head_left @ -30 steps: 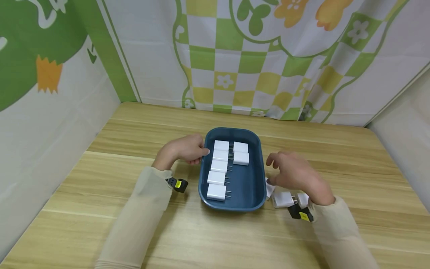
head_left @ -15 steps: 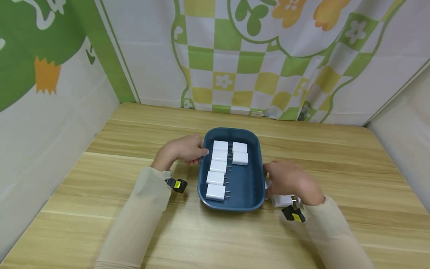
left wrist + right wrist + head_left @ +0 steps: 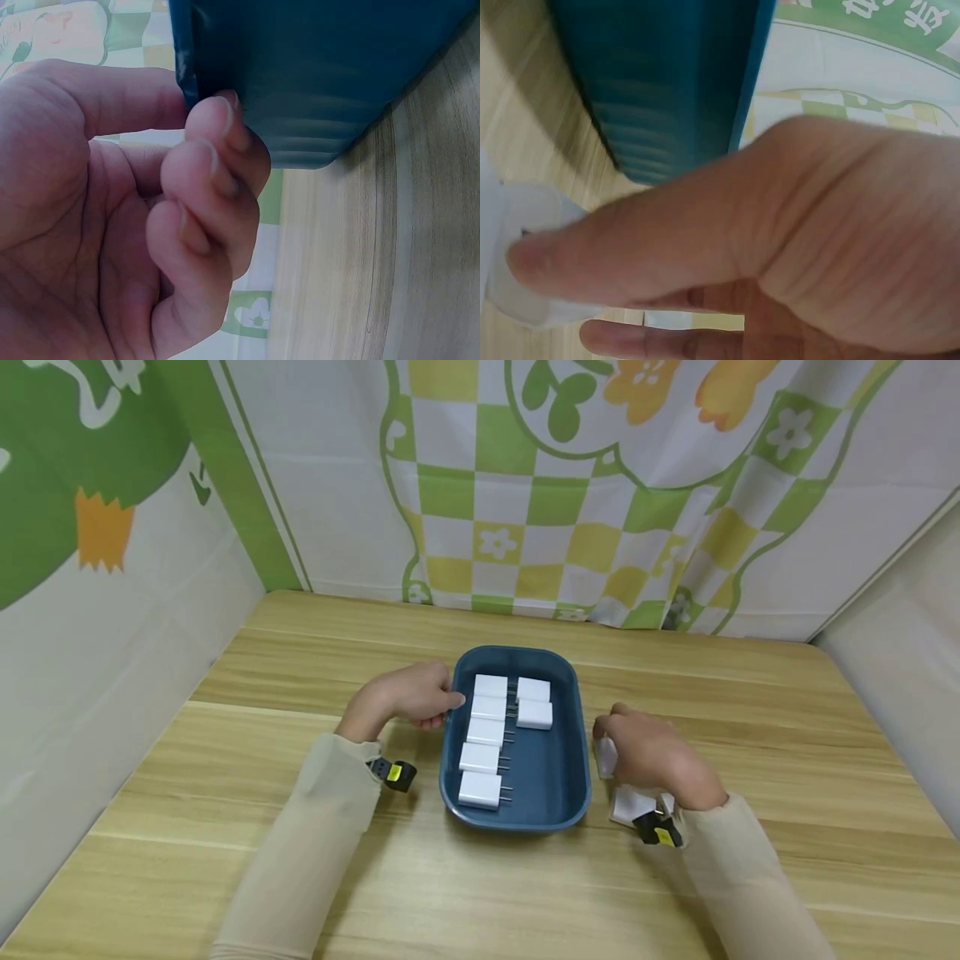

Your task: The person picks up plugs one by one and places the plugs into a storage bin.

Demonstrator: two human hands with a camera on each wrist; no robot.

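Observation:
My left hand (image 3: 422, 692) grips the left rim of a dark blue plastic tray (image 3: 551, 772), thumb over the edge and fingers curled against the outer wall, as the left wrist view shows. Inside the tray, white wall chargers lie in a left column (image 3: 480, 790) of several, prongs pointing right, and a right column (image 3: 534, 714) of two. Just right of the tray, my right hand (image 3: 660, 753) pinches another white wall charger (image 3: 604, 758). In the right wrist view its thumb lies across this charger (image 3: 536, 214), while the fingertips are mostly hidden.
Another white charger (image 3: 630, 806) lies on the wooden table (image 3: 495, 893) below my right wrist, with one more partly hidden behind the wrist camera (image 3: 658, 829). A patterned curtain (image 3: 555, 539) hangs behind the table's back edge.
My right hand has come down onto the charger beside the tray and shifted slightly right and up with it, away from the tray wall. My left hand stays at the rim.

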